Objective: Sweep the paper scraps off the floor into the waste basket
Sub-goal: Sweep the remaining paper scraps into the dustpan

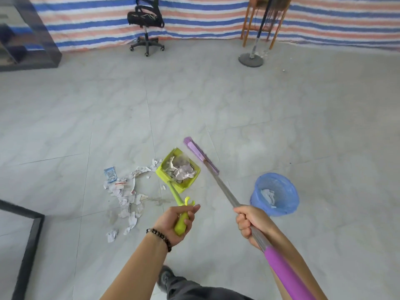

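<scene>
Paper scraps (125, 198) strewn on floor (238, 109) at left. L hand (175, 221) wrapped round green dustpan (178, 169) handle, pan loaded w/ scraps. R hand (249, 224) clamped on broom (207, 163) shaft; long axis runs up-left, head away from person. Blue waste basket (275, 193) far right, upright.

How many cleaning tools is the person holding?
2: a green dustpan loaded with scraps, held in the left hand, and a purple broom in the right hand.
</scene>
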